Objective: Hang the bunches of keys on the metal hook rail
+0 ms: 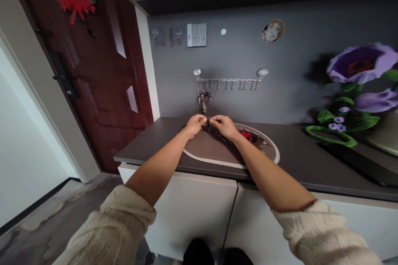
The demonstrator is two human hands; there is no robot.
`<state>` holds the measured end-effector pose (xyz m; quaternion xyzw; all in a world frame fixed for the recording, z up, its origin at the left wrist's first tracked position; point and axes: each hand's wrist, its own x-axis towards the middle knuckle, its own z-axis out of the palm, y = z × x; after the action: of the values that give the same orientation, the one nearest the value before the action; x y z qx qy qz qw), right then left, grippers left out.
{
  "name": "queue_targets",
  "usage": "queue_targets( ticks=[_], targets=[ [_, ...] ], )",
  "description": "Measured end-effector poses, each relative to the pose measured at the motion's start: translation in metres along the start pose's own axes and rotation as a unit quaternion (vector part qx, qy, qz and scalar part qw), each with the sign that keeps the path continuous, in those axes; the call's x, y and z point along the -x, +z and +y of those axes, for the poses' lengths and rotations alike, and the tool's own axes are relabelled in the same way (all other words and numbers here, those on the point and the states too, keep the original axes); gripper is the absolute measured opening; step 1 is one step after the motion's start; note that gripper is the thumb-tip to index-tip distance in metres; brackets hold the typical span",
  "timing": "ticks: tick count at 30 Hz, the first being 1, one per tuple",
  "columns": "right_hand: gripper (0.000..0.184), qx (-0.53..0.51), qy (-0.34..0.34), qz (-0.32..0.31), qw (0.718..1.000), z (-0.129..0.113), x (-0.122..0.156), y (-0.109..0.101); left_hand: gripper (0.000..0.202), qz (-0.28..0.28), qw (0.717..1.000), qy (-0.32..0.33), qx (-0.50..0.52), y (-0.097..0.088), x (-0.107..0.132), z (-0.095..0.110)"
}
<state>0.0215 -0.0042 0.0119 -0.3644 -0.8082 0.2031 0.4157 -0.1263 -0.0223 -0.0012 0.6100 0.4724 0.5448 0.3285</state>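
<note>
Both hands meet over a brown oval mat [214, 151] with a pale border. My left hand [195, 124] is closed in a pinch on a small bunch of keys [208, 124], dark and partly hidden by the fingers. From the other side, my right hand [224, 125] pinches the same bunch with thumb and forefinger. Just behind them, several keys [202, 97] on rings, one with a brown tag, hang from the left end of a hook rail [230, 80]. Near my right wrist, a red corded item [246, 135] and other small things lie on the mat, partly covered by the forearm.
The mat lies on a dark countertop [146, 143] above white cabinets. At right stand purple fabric flowers [362, 66], a green loop [329, 136] and a flat black object [354, 163]. Wall switches [197, 35] sit above the rail. A dark red door [102, 70] is at left.
</note>
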Motion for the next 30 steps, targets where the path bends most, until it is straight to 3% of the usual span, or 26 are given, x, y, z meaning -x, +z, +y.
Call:
queue_targets(
  ticks=[10,14,22,30],
  targets=[
    [0.024,-0.033,0.003,0.065,0.997,0.007,-0.001,0.001,0.021,0.01,0.999,0.015,0.029,0.005,0.003,0.004],
    [0.025,-0.102,0.019,0.087,0.991,0.011,-0.004,0.001,0.017,0.028,0.999,0.027,0.01,0.007,0.002,0.001],
    [0.024,-0.277,0.094,0.138,0.946,0.003,-0.011,-0.007,0.01,0.017,0.991,0.076,-0.11,0.01,0.0,-0.008],
    [0.005,-0.353,0.134,0.18,0.908,-0.025,-0.055,-0.032,0.012,-0.024,0.984,0.062,-0.166,0.014,0.0,-0.014]
  ],
)
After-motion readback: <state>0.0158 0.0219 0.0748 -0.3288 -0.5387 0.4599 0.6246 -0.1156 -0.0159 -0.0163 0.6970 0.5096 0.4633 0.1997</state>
